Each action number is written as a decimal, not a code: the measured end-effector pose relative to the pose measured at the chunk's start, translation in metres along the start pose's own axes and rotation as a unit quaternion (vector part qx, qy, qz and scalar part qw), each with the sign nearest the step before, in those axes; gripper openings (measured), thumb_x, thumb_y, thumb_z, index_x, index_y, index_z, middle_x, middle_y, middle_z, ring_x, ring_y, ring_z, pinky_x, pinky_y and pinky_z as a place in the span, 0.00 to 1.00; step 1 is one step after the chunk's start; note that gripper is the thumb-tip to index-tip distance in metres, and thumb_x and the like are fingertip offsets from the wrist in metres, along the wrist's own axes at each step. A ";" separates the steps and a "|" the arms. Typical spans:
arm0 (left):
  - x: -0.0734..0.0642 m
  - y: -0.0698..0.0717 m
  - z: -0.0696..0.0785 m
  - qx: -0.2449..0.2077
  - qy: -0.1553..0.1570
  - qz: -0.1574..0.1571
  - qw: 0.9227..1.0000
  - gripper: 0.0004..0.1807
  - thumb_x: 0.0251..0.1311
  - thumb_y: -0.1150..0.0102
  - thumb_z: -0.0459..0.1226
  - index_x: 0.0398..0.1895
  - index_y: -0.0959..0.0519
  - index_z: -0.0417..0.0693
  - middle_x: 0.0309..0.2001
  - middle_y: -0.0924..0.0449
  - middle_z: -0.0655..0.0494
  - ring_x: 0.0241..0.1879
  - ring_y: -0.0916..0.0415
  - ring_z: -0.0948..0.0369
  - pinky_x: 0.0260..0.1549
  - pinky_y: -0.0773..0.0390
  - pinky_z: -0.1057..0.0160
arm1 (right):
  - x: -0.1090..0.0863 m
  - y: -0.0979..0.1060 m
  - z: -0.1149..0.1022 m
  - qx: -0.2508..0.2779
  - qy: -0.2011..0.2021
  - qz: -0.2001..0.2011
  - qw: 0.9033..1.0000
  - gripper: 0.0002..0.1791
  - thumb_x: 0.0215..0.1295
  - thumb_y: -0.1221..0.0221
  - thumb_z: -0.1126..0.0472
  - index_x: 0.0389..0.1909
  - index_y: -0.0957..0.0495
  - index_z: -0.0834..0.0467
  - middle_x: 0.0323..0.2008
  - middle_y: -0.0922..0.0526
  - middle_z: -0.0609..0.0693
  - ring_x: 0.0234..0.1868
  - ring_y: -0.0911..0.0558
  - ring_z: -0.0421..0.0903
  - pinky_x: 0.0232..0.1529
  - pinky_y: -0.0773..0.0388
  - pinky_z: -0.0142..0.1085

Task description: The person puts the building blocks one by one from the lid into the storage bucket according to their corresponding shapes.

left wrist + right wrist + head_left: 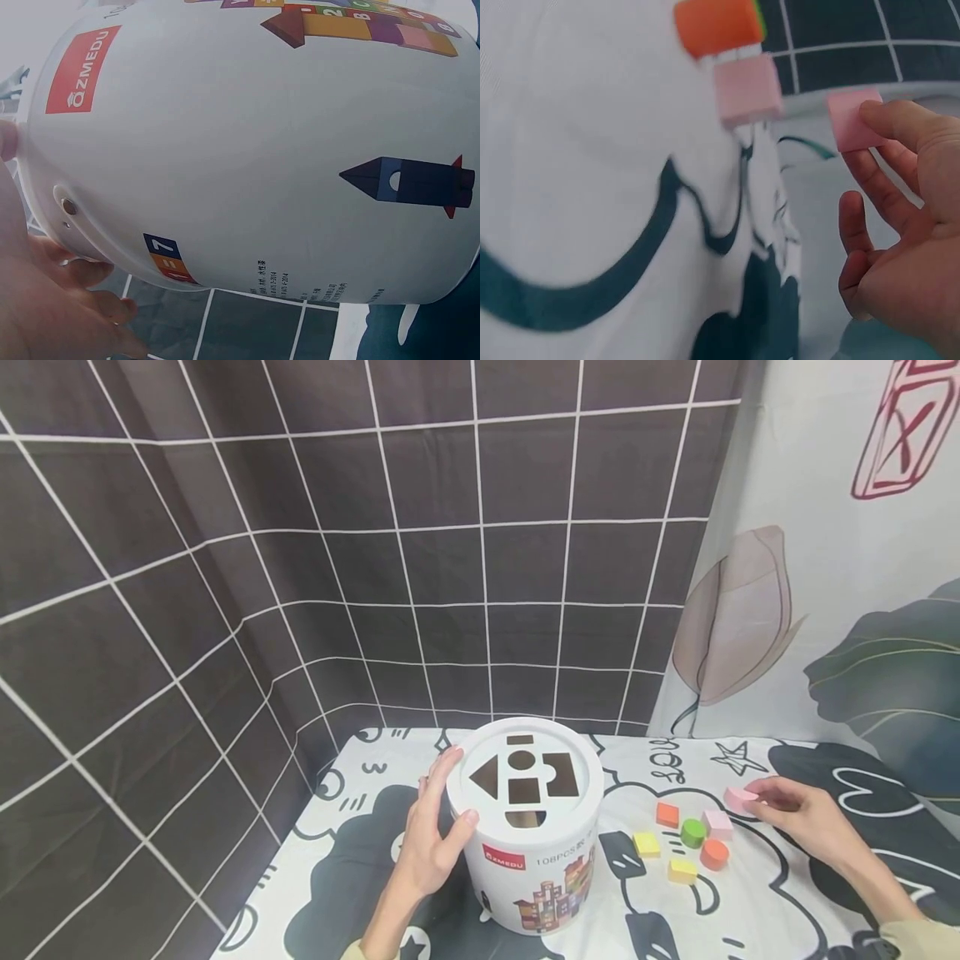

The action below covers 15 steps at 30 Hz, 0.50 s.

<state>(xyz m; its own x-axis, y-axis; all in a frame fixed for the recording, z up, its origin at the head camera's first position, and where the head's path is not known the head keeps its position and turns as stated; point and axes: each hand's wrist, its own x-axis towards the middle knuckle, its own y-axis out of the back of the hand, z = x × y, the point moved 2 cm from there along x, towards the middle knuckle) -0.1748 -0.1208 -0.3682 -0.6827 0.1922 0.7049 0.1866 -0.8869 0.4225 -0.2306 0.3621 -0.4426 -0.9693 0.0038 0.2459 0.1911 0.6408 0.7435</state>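
A white bucket [551,902] with a printed wall stands upright on the cloth. Its white lid [558,737] has several cut-out holes, among them a triangle, a circle and a square. My left hand [426,847] rests against the bucket's left side, fingers extended along the lid's rim; the left wrist view shows the fingers [97,300] beside the rim. Off to the right, my right hand [802,817] pinches a pink block [851,124] between thumb and fingers, held above the cloth. Nearest to it lies another pink block [717,824].
Between bucket and right hand lie a red-orange block [667,814], a green round block [693,832], an orange cylinder [714,855] and two yellow blocks [646,844]. A patterned cloth [345,860] covers the table. A dark gridded curtain [420,568] hangs behind.
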 end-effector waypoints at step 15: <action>0.000 0.001 0.003 -0.006 -0.007 0.005 1.000 0.34 0.49 0.49 0.38 0.64 0.40 0.43 0.64 0.40 0.48 0.64 0.47 0.49 0.57 0.60 0.36 | 0.001 0.009 -0.054 0.002 0.034 -0.008 0.999 0.20 0.53 0.37 0.50 0.42 0.23 0.59 0.41 0.22 0.57 0.38 0.26 0.46 0.30 0.29 0.41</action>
<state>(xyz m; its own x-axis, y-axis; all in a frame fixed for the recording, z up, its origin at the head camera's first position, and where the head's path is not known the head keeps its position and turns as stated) -0.1729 -0.1201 -0.3662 -0.6705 0.1896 0.7172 0.1839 -0.8941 0.4083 -0.2215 0.3266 -0.4017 -0.9593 -0.0578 0.2764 0.1761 0.6428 0.7455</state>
